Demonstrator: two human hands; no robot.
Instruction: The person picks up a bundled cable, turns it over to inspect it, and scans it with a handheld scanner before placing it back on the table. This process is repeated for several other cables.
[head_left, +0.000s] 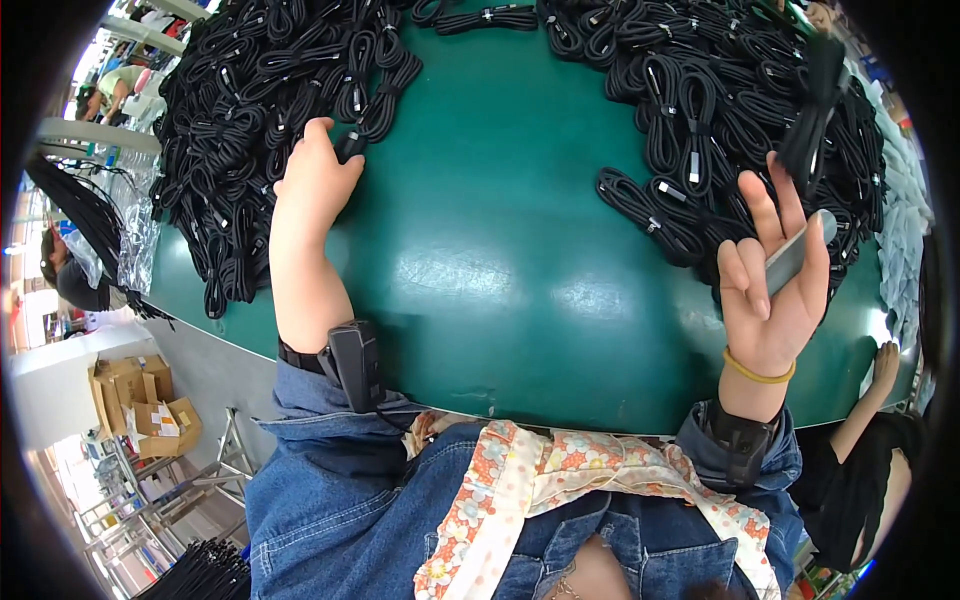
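Note:
My left hand (315, 180) reaches to the edge of a heap of coiled black cables (230, 130) on the left. Its thumb and fingers close around the plug end of one coiled cable (350, 146). On the right, my palm-up right hand (772, 290) holds a flat grey metal tool (790, 258) across its palm; two fingers curl over it and two stretch out. A blurred bundle of black cable (815, 115) appears just above those outstretched fingertips; whether they touch it is unclear. Another heap of coiled cables (690, 110) lies beyond this hand.
The green tabletop (480, 220) stretches between both heaps. A single coiled cable (490, 17) lies at the far edge. Clear plastic bags (903, 220) hang at the right, where another person's arm (868, 400) rests by the table. Cardboard boxes (145, 400) stand at lower left.

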